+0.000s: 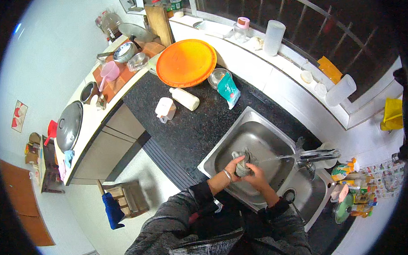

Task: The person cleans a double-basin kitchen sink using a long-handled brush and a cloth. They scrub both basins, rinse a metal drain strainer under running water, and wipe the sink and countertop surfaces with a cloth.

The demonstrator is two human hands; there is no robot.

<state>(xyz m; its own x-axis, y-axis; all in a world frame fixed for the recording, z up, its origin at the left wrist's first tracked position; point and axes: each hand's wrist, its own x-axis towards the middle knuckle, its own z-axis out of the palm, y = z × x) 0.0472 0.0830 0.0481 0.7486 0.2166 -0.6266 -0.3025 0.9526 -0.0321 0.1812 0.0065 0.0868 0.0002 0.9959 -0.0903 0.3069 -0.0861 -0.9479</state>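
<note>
A bunched greyish cloth (244, 165) is gripped between both hands over the large basin of the stainless steel sink (268, 135). My left hand (233, 168), with a bangle at the wrist, holds it from the left. From the right, my right hand (257, 177) closes on the same cloth, thumb on top. A stream of water runs from the chrome faucet (318, 155) toward the cloth. The palms and the cloth's underside are hidden.
On the black countertop (177, 135) are a white bottle (185, 98), a white plastic container (165, 108), a teal packet (228, 89), a metal bowl (218, 76) and an orange round lid (186, 63). Several bottles (361, 198) stand right of the sink. A wooden chair (129, 199) is behind at left.
</note>
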